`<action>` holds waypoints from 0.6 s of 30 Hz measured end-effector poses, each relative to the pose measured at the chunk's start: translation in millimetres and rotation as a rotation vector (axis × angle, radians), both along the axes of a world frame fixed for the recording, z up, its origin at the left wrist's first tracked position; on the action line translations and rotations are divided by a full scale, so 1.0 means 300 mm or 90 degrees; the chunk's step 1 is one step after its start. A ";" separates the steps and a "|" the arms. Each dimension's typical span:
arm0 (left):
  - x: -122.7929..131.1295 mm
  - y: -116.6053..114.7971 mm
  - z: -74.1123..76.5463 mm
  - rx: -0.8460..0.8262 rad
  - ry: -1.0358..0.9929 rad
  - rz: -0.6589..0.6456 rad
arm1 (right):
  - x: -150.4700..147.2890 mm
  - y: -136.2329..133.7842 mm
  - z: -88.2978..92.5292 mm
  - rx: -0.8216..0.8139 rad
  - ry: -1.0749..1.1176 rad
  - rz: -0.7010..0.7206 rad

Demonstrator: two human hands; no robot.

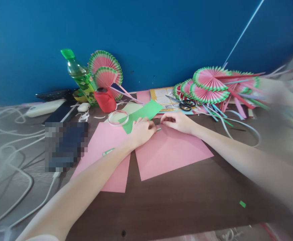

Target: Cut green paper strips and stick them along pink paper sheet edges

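A pink sheet of paper (171,150) lies under both hands, its far edge slightly raised. My left hand (143,132) rests on that sheet's far left corner with its fingers curled closed. A small whitish piece (158,129) shows by its fingertips; I cannot tell if it is held. My right hand (177,122) pinches at the far edge of the same sheet. Beyond my left hand lies a green paper strip (151,110), and beside it a roll of tape (118,118). Another pink sheet (115,177) extends beneath my left forearm.
Folded pink-and-green paper fans (211,82) are piled at the back right, near black scissors (186,105). More fans (106,68) lean behind a green-capped bottle (78,75) and a red roll (105,99). A blurred-out phone (69,147) and white cables (29,180) occupy the left.
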State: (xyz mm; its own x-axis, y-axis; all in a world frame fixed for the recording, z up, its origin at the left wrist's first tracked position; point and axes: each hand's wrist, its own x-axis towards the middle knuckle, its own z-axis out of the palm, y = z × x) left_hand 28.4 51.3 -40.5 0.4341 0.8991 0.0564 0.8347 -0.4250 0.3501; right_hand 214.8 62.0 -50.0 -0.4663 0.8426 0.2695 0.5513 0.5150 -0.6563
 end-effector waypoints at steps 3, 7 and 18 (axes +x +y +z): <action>0.001 0.002 0.000 -0.001 0.001 0.001 | 0.000 0.000 0.000 0.000 0.001 -0.001; 0.002 0.002 0.001 0.000 0.002 0.004 | -0.001 0.001 -0.002 0.006 -0.003 0.002; 0.007 -0.001 0.000 0.004 0.003 0.008 | -0.008 0.007 0.003 -0.024 -0.024 0.006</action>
